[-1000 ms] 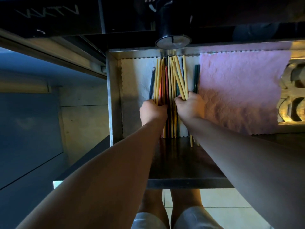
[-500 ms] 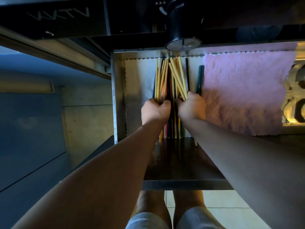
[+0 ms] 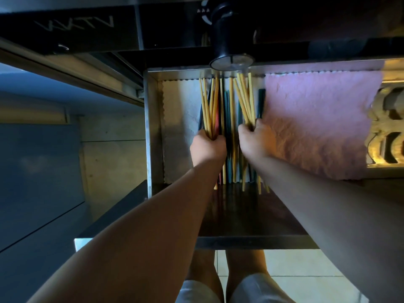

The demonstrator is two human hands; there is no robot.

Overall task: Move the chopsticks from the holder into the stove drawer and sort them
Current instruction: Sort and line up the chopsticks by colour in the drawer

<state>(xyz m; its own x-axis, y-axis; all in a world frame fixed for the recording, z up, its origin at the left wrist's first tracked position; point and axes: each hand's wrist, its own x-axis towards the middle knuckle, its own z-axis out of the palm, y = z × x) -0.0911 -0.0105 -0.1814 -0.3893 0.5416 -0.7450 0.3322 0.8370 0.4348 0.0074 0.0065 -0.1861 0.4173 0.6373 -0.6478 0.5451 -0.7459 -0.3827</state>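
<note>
The steel stove drawer (image 3: 153, 132) is pulled open below me. On a pale cloth (image 3: 179, 110) in its left part lie several chopsticks, wooden yellow ones mixed with teal, dark and one red. My left hand (image 3: 207, 147) grips a bundle of yellow chopsticks (image 3: 208, 108) on the left. My right hand (image 3: 254, 141) grips a second bundle of yellow chopsticks (image 3: 243, 99) on the right. Between my hands the teal and dark chopsticks (image 3: 229, 119) lie flat and loose. The holder is not in view.
A pink cloth (image 3: 317, 123) covers the drawer's right part. A black stove knob (image 3: 229, 36) juts out above the drawer's back edge. The drawer's front rim (image 3: 251, 242) is near my legs. A yellow-lit patterned part (image 3: 389, 132) shows at far right.
My hands have moved apart, splitting the yellow chopsticks into a left and a right bundle. The teal and dark sticks between them now show.
</note>
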